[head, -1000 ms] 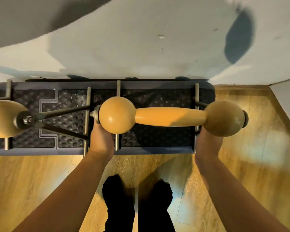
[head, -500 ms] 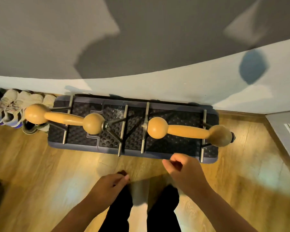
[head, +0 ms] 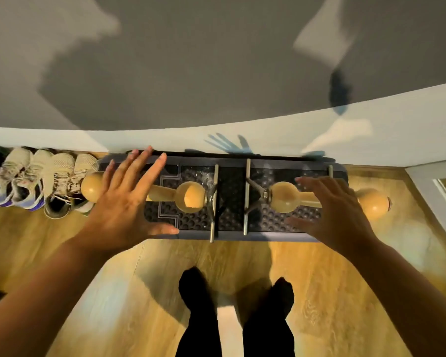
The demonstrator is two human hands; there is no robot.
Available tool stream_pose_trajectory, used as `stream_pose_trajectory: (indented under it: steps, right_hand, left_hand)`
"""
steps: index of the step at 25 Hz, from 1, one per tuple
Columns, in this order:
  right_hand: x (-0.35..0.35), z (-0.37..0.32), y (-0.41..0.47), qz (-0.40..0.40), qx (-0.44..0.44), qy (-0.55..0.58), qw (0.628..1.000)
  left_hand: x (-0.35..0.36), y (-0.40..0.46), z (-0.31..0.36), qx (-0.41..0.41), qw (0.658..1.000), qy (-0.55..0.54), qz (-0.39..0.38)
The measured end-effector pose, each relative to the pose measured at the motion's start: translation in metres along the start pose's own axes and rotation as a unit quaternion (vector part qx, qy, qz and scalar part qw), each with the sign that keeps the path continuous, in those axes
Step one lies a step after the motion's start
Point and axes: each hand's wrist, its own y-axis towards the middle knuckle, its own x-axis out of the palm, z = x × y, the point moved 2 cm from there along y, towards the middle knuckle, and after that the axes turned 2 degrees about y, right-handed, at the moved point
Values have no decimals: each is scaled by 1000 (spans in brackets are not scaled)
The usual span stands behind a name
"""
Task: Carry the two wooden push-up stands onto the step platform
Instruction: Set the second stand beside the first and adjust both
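Both my hands are spread flat in front of me, fingers straight and apart, gripping nothing. My left hand [head: 125, 204] hovers over the left part of the step platform [head: 232, 229], covering the middle of the left push-up stand [head: 191, 197]; I cannot tell whether my palm touches its wooden bar. My right hand [head: 332, 210] is blurred and hangs over the right push-up stand [head: 285, 197], hiding part of its bar in the same way.

Both stands sit on the dark, studded top of the platform, end to end in one line running left to right. Each is a pale wooden bar with a round knob at either end, carried on thin metal legs [head: 213, 202] that cross the platform from near to far. The outer knob of the right stand [head: 373, 203] juts out past the platform's right end, above the wooden floor [head: 139, 292].

The platform lies along the foot of the wall [head: 268, 140]. Just left of it, a row of light-coloured sneakers [head: 36, 179] stands against the same wall. My dark-socked feet [head: 196, 284] stand on the floor, near the platform's near edge.
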Motion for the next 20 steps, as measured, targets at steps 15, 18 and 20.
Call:
stream_pose_trajectory:
  steps: [15,18,20]
  right_hand:
    - [35,36,19,-111,72,-62,989]
    - [41,40,29,-137,93,-76,983]
    - [46,42,34,-156,103,-95,978]
  left_hand:
    - [68,52,-39,46,991,52,-112]
    - [77,59,-43,18,986,30,-162]
    - [79,61,-50,5,984,39,-176]
